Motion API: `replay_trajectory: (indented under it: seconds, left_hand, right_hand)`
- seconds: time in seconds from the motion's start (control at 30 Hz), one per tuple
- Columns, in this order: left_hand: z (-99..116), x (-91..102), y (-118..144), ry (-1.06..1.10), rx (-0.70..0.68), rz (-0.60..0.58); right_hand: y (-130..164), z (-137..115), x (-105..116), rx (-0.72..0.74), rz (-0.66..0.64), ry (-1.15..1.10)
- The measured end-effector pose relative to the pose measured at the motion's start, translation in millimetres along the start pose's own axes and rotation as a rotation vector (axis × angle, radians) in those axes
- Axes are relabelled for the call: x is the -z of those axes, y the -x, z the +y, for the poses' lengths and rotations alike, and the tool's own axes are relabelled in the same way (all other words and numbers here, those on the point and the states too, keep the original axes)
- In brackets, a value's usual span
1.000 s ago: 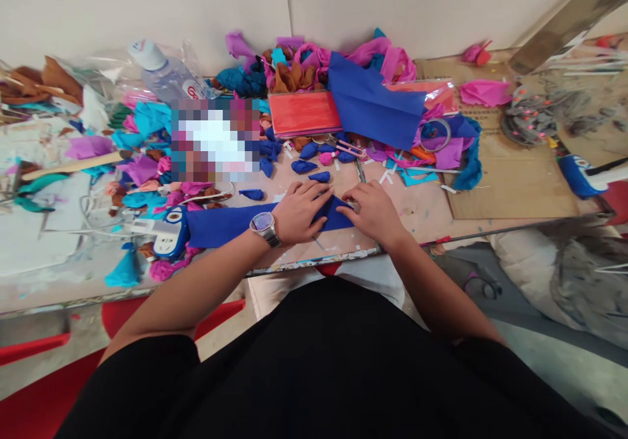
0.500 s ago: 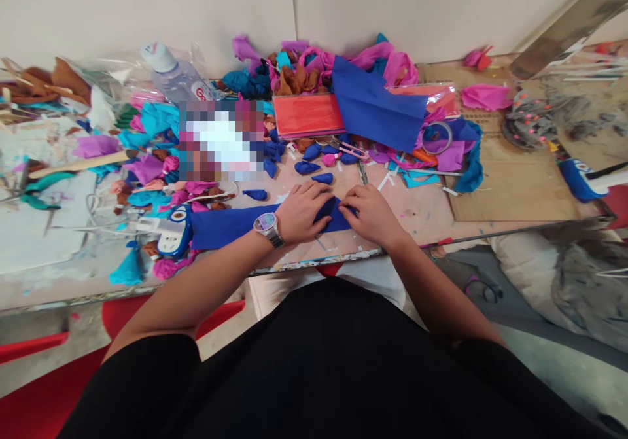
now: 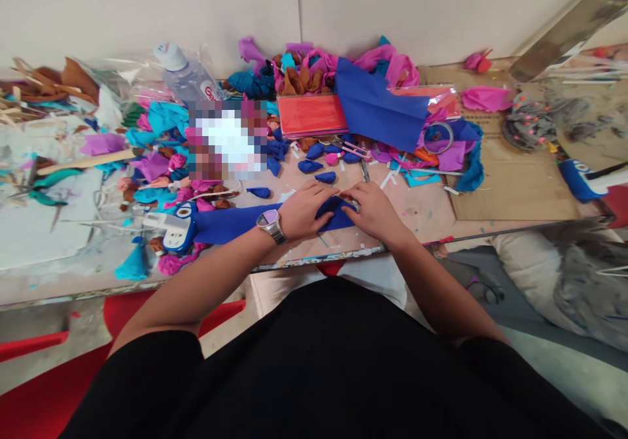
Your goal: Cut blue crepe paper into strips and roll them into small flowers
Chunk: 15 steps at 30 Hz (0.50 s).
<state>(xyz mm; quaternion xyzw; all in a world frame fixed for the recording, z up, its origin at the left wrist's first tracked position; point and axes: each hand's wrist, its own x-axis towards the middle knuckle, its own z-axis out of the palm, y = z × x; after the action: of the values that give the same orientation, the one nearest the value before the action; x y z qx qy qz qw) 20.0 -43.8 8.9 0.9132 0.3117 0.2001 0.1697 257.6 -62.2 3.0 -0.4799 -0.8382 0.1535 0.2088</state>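
A long blue strip [image 3: 230, 222] of thin, crepe-like paper or cloth lies along the front of the table. My left hand [image 3: 307, 211], with a watch on its wrist, rests over the strip's right part, fingers and thumb gripping its edge. My right hand [image 3: 375, 211] pinches the same strip near its right end with bent fingers. The fingertips of both hands almost meet at the raised upper edge. Just beyond them lie small twisted blue pieces [image 3: 325, 177]. Close behind my right hand is a thin, metallic-looking tool [image 3: 365, 170], partly hidden.
A blue-and-white power strip [image 3: 179, 233] sits at the strip's left end. Behind are pink-handled scissors [image 3: 354, 149], a red-orange packet [image 3: 311, 115], a large blue sheet [image 3: 380, 105], a tape roll [image 3: 438, 138] and a clear bottle [image 3: 189, 76]. Cardboard [image 3: 510, 190] covers the right side.
My fingers have shifted slightly on the blue strip, and its upper edge now shows folded up between them. The view has moved a little; the surrounding things stay in place.
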Motion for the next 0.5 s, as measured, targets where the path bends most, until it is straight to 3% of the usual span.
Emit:
replay_trajectory:
  seconds: [0.2, 0.37, 0.5]
  left_hand:
    - [0.8, -0.8, 0.6, 0.021, -0.019, 0.03]
    - [0.1, -1.9, 1.4, -0.032, -0.009, 0.123]
    - [-4.1, -4.8, 2.2, -0.054, -0.023, 0.072]
  right_hand:
    - [2.6, -0.4, -3.0, 0.01, 0.021, 0.011]
    - [3.7, 0.8, -6.8, 0.015, 0.066, 0.011]
    - [3.7, -0.5, -8.9, -0.031, 0.076, -0.007]
